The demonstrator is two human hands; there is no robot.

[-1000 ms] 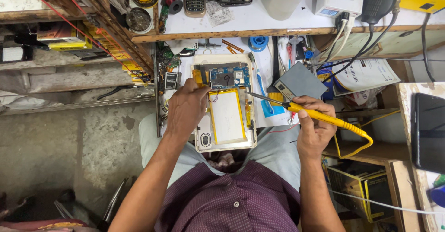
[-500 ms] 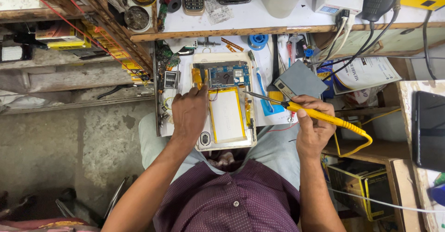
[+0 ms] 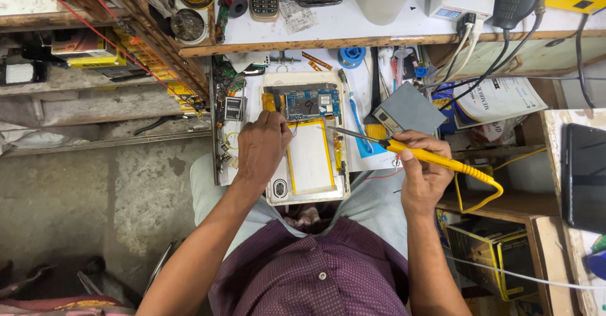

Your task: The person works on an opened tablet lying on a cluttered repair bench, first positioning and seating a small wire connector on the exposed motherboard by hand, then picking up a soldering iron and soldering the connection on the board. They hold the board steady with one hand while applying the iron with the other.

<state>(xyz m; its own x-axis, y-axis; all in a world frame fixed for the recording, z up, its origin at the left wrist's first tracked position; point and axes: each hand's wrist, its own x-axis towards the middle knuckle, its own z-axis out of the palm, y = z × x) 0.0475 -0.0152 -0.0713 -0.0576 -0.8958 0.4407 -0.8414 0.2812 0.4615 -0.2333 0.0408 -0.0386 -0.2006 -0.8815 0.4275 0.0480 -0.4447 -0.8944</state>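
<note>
Change: left hand [image 3: 262, 149] sat lower on the tablet a second ago; it has crept up toward the circuit board. Right hand and iron have barely shifted.
Workbench [image 3: 391, 29]: white top along the upper edge, crowded with parts; a lower shelf under it carries the work.
Tablet [image 3: 309, 142]: one, opened, back off, lying flat on the lower shelf above the person's lap. White battery [image 3: 310, 157] fills its middle; blue circuit board [image 3: 309, 103] across its top end.
Grey slab [image 3: 410, 109]: one, flat, just right of the tablet, beside the iron's tip end.
Left hand: palm down on the tablet's left side, fingers curled, tips near the board. Whether it pinches anything, cannot tell. It hides that edge of the tablet.
Right hand [image 3: 424, 174]: closed round the soldering iron.
Soldering iron [image 3: 435, 160]: one, yellow handle, metal tip pointing left over the tablet's right edge; yellow cord loops out to the right.
Solder reel [image 3: 351, 56]: one, blue, above the tablet.
</note>
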